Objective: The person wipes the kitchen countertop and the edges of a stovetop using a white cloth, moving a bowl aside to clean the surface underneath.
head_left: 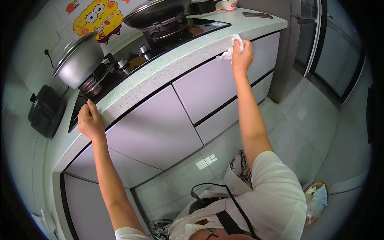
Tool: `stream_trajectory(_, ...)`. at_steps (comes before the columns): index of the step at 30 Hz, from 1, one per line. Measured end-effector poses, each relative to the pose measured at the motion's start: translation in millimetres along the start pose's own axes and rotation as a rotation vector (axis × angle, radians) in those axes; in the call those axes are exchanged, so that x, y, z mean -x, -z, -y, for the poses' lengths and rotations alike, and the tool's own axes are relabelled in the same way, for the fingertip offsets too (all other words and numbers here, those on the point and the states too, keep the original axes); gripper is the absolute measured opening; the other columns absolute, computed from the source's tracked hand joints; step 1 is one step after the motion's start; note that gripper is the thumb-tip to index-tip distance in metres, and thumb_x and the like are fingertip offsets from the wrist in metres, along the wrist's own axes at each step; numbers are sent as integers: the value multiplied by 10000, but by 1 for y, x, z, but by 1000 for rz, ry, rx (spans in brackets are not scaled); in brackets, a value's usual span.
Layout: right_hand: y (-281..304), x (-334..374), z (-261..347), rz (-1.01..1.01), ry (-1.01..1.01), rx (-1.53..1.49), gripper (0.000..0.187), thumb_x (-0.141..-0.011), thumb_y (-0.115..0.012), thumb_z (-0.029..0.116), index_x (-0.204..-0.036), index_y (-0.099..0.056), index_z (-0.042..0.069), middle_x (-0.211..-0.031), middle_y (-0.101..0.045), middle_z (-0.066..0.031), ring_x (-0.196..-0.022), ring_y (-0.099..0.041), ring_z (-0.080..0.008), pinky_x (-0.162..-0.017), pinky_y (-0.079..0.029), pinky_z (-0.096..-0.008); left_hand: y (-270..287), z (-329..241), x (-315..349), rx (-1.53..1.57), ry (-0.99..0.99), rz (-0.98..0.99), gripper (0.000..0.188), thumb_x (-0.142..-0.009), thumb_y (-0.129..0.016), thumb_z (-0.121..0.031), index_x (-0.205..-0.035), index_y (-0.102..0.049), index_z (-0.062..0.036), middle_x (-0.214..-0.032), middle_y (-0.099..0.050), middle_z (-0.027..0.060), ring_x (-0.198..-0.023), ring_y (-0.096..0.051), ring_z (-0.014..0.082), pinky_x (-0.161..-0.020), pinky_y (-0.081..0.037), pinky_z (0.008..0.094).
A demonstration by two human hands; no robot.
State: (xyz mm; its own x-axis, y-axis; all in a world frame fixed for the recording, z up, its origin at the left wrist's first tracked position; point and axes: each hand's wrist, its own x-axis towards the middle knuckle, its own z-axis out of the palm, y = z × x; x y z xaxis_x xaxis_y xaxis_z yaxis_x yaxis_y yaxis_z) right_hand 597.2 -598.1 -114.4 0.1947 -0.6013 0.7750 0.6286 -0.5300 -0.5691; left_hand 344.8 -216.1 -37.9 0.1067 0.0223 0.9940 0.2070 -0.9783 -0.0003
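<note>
1. The person's right hand (243,57) is raised at the bench's front edge, toward the right end of the bench (138,85). Its grip is clamped on a crumpled white tissue (226,54), the thumb lying along the upper side.
2. The tissue sticks out above the thumb and hangs out to the left of the fingers, overlapping the bench edge and the top of the pale drawers (210,90). Whether it presses on the edge cannot be told.
3. The person's left hand (90,122) is at the bench's front edge, beside the near left end of the black glass stove (166,49). Its grip is drawn together, fingers curled in; whether the hand touches the bench is unclear.
4. On the stove's left burner stands a silver pot (83,60) with a lid; on the other burner sits a dark wok (160,15), also lidded. Two knobs (145,51) stand between them.
5. A black appliance (46,112) is near the wall, left of the pot. A dark flat phone-like object (257,15) lies on the bench beyond the right hand.
6. A yellow cartoon decal (98,19) is on the tiled wall behind the stove.
7. Grey tiles cover the floor (306,132); at lower right stands a round bin (327,192) holding white and blue refuse.
</note>
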Motion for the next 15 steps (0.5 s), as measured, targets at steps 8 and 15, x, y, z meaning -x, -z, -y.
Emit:
stream_trajectory(8, 9, 70, 109, 360, 298, -351, 232, -677, -704, 37, -863, -573, 82, -846, -575, -87, -753, -590, -281, -632, -492, -349, -2, 4, 2, -25, 7, 7, 394, -881, -583, -217, -564, -420, -50, -530, -402, 65, -462, -396, 212, -435, -312, 347)
stream_trajectory(15, 12, 2, -16, 90, 40, 69, 173, -785, -653, 184, -879, -596, 49, -827, -584, -129, -763, -576, -330, -675, -466, -414, -1, 2, 1, 13, 49, 21, 391, -879, -587, -228, -569, -433, -47, -535, -415, 67, -467, -394, 205, -443, -320, 335)
